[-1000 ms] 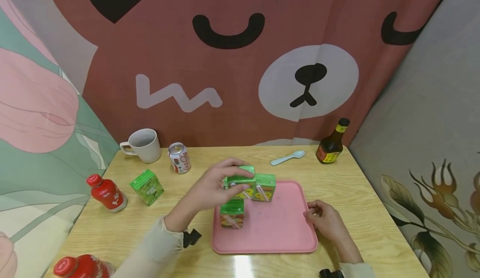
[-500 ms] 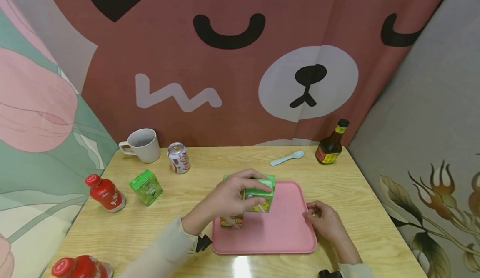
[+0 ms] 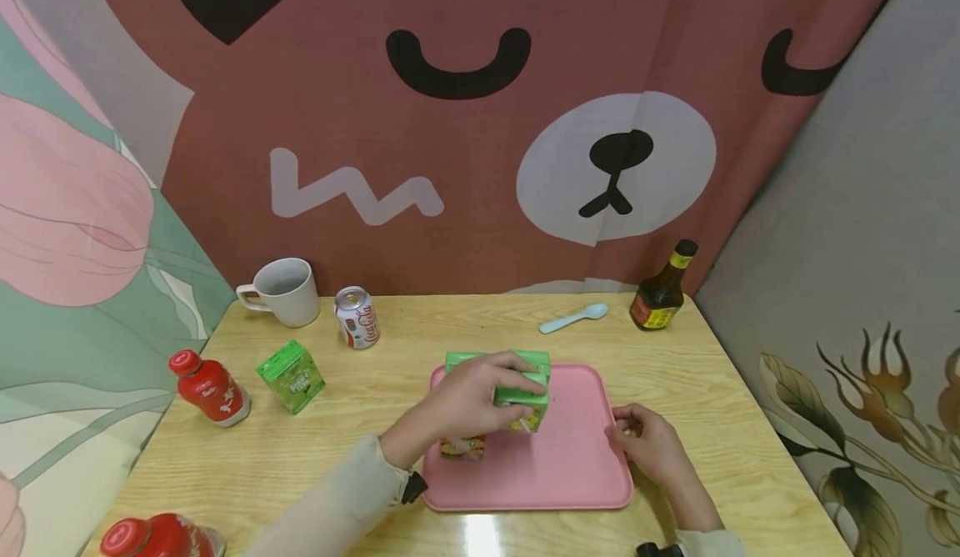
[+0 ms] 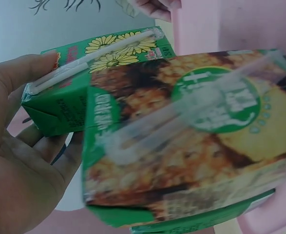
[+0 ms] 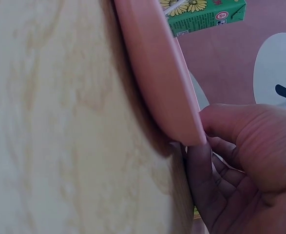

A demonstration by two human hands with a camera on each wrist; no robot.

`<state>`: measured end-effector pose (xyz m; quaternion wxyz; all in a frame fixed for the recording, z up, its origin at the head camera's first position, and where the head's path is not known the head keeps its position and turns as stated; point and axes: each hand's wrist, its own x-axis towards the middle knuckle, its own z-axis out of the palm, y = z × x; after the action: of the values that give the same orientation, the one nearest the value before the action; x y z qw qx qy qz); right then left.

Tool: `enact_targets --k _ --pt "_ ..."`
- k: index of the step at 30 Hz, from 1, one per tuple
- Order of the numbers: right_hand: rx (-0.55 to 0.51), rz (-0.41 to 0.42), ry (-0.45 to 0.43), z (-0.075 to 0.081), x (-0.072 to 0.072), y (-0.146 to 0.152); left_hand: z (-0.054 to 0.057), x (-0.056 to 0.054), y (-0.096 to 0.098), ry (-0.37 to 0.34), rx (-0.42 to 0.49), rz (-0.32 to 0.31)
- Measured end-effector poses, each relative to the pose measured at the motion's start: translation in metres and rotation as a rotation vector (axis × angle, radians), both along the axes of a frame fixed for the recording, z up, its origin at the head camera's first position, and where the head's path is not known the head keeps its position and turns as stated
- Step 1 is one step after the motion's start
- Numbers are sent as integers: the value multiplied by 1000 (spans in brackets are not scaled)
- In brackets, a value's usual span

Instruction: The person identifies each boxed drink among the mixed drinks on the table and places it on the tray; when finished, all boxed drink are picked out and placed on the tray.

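My left hand (image 3: 476,394) grips a green drink carton (image 3: 534,413) with yellow flowers printed on it, low over the pink tray (image 3: 570,474). In the left wrist view, its wrapped straw (image 4: 94,61) faces up. A second drink carton (image 4: 206,112), with a brown print, stands at the tray's left side, partly hidden by that hand in the head view. Green carton tops (image 3: 538,358) show behind the hand, along the tray's far edge. My right hand (image 3: 652,444) pinches the tray's right rim, seen closely in the right wrist view.
Left on the wooden table are a green carton (image 3: 292,378), two red bottles, one farther (image 3: 213,390) and one nearer (image 3: 168,536), a mug (image 3: 288,292) and a Coca-Cola can (image 3: 357,318). A pale spoon (image 3: 573,318) and dark sauce bottle (image 3: 662,290) are at the back right.
My left hand has moved right and toward the near side with the flowered drink carton, lowering it in front of the back cartons. My right hand has stayed on the tray rim.
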<state>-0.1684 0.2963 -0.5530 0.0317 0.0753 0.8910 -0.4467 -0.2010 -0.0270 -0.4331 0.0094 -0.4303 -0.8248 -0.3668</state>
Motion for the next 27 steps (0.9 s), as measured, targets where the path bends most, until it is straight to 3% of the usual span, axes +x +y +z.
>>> enact_targets --k 12,21,27 --pt "27 5 18 3 1 -1 -14 -6 7 -1 -127 0" --pt "9 3 7 1 0 0 -16 -4 12 3 -237 31" --pt "8 5 10 1 1 0 -19 -3 14 -3 -253 16"
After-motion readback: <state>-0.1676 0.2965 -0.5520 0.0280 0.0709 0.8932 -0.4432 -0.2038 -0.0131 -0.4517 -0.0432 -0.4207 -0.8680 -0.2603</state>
